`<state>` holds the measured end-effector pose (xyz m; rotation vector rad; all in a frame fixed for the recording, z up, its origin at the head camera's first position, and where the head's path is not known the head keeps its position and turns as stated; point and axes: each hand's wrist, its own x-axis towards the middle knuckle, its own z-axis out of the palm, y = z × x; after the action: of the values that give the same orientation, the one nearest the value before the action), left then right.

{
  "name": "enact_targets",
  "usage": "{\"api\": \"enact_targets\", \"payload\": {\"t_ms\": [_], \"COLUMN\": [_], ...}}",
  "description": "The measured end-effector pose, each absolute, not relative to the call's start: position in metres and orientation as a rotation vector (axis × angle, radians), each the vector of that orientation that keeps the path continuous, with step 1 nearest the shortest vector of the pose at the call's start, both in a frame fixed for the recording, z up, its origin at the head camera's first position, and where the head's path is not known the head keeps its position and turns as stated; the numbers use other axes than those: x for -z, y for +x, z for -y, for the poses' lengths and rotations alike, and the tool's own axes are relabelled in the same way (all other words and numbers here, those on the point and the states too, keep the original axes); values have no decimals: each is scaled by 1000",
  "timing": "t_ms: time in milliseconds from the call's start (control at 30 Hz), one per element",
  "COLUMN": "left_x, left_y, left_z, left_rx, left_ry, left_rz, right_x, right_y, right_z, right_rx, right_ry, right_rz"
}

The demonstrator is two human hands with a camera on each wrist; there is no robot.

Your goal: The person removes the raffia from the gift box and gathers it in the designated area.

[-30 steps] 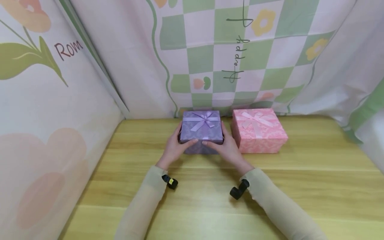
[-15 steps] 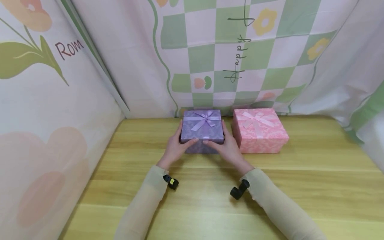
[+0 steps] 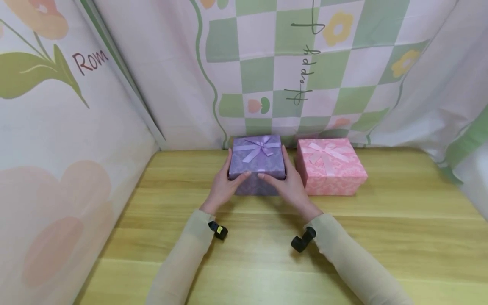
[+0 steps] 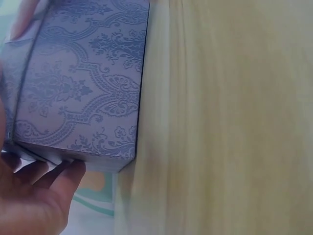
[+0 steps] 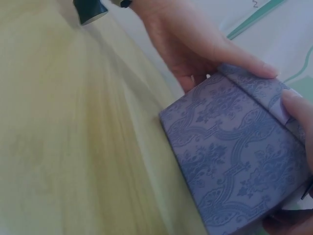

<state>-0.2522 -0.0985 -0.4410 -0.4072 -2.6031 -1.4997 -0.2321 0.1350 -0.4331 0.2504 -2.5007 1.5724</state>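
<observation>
Symmetrically, both hands (image 3: 221,187) (image 3: 293,187) gripping a squarish, damask-patterned purple box (image 3: 255,187), satiny ribbon bow (image 3: 261,145) atop; woodgrain table (image 3: 259,262)

1. The purple box (image 3: 254,185) is rectangular, covered in paper with a darker scrolling damask pattern; a seam beneath the lid (image 3: 241,166) marks it off from the body.
2. A pale lilac ribbon crosses the lid from nine to three o'clock, its bow (image 3: 261,145) toward one o'clock, a loose tail pointing to eight.
3. The box is upright at the table's (image 3: 259,250) twelve o'clock edge.
4. The left hand (image 3: 222,183) grips it from eight o'clock, the right hand (image 3: 291,186) from four, fingers along the sides, thumbs at the front, toward six.
</observation>
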Motion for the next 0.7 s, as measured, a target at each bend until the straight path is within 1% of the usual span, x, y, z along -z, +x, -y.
{"api": "enact_targets", "payload": {"t_ms": [333, 700], "left_x": [434, 400], "left_y": [-252, -241], "left_z": [99, 101], "left_rx": [1587, 1571], "left_ry": [-417, -429], "left_rz": [2543, 2476], "right_x": [425, 406], "right_y": [-231, -225], "right_z": [-137, -136], "right_rx": [-1656, -1663], "right_ry": [263, 354], "right_rz": [2473, 2380]}}
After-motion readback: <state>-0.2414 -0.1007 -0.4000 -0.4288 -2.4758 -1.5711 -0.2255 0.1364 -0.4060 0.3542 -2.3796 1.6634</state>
